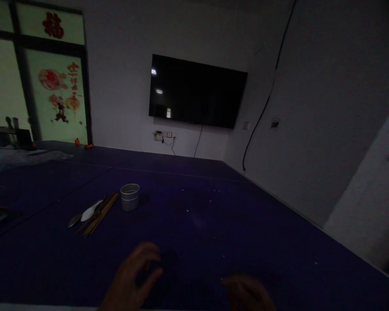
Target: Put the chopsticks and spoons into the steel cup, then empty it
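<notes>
Grey cup (130, 199) | upright on the table (262, 220), just beside the chopsticks (100, 217) | likely light, stiff, slightly slippery; best held round its sides | left hand (132, 276): fingers and thumb apart | right hand (249, 291): blurred, grip cannot be told

The wall-mounted television (197, 91) and broad table (253, 224) suggest a meeting room.

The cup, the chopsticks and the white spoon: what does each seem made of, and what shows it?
Cup: probably metal, dull grey with a thin paler rim. Chopsticks: likely wood or bamboo, matte and brown. White spoon: ceramic or plastic, smooth and evenly white.
</notes>
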### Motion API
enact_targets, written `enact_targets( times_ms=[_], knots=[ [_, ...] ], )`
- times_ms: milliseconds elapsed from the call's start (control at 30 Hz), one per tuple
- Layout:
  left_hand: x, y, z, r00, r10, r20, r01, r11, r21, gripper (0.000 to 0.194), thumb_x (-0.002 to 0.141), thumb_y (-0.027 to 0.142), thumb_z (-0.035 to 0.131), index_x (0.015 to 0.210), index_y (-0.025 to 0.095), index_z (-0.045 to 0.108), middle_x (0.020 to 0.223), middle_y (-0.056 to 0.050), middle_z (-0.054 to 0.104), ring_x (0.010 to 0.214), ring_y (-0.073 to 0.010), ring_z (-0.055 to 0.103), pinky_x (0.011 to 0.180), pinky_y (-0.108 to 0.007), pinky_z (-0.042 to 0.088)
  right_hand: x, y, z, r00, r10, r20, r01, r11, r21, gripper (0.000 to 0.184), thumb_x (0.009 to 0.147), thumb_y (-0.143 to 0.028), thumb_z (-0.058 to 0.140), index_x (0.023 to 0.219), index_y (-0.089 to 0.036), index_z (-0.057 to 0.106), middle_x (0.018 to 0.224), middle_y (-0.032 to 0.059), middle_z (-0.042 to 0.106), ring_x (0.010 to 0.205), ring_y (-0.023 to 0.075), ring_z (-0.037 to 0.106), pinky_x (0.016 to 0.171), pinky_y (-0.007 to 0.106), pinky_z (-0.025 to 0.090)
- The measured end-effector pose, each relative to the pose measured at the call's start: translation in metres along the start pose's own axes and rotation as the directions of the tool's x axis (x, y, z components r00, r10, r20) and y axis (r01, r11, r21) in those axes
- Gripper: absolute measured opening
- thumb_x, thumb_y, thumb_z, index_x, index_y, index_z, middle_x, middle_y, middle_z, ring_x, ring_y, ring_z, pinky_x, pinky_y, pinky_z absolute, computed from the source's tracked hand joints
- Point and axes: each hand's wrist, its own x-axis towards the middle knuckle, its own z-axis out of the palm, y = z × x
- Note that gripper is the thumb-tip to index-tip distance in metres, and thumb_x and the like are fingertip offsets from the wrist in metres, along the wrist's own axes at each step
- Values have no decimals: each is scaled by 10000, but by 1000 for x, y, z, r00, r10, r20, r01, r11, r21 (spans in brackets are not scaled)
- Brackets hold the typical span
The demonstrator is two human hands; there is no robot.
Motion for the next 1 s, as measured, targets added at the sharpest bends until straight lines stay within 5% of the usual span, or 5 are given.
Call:
enact_targets(
  times_ms=[67,133,267,667,1000],
  knots=[
    [48,-3,-14,948,80,-309,-30,986,163,356,880,406,466,1199,263,530,1133,-84,581,1011,-248,577,880,-445,487,45,-16,11,998,-55,19,55,998,-3,347,876,-513,480,999,-237,649,719,27,615,592,161,561,499,279,454],
    [91,-13,-29,770,230,-595,34,917,398,417,853,401,498,1232,227,505,1252,-109,510,1138,-288,511,908,-450,469,91,-31,26,985,-170,-25,169,985,-34,492,858,-588,433,935,-174,689,544,-4,527,474,134,476,457,257,371],
    [139,-50,-46,647,369,-667,189,770,610,462,841,448,510,1217,179,507,1338,-148,443,1175,-321,483,912,-436,459,156,-36,54,914,-349,-207,299,924,-237,606,834,-656,364,755,-154,694,515,0,515,501,141,461,475,243,320],
    [147,-95,-59,791,244,-561,289,660,694,472,842,271,458,1297,147,457,1247,-158,516,1117,-291,530,882,-378,469,171,5,58,883,-456,-113,297,728,-618,590,908,-562,276,545,-194,561,495,9,540,462,114,458,478,252,225],
    [160,-119,-73,799,224,-559,219,757,616,539,834,204,431,1365,141,363,1399,-158,398,1266,-295,410,1011,-400,380,166,2,64,887,-461,-23,322,655,-684,589,922,-529,254,533,-196,544,497,17,550,450,111,453,480,261,205]
  ],
)
